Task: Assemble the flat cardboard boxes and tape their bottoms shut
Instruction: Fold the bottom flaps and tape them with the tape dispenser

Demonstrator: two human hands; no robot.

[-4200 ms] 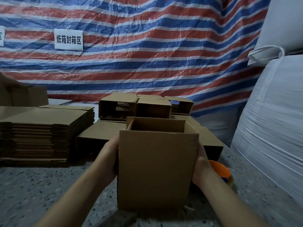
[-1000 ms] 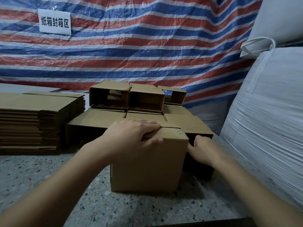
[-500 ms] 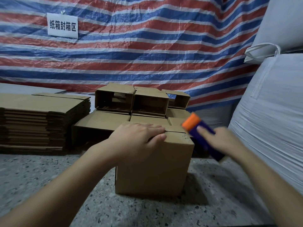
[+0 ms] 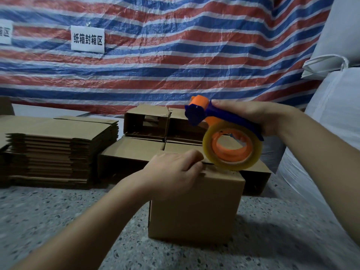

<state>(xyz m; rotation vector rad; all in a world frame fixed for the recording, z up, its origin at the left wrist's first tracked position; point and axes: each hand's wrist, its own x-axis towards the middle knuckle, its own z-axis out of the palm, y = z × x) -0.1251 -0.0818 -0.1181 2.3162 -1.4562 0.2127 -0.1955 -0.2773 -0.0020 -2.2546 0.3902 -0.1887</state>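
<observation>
Speckled terrazzo surface [image 4: 58, 221] with cardboard on it
Assembled box [image 4: 194, 207] stands under the hands; flat stack [image 4: 56, 151] far left; built boxes [image 4: 128, 158] behind

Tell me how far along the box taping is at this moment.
Done: several assembled boxes sit stacked at the back. In hand: the left hand presses the folded flaps of the front box while the right hand holds the tape dispenser just above the seam; no tape on it is visible yet. Left: taping this box, plus a tall stack of flat boxes to the left.
</observation>
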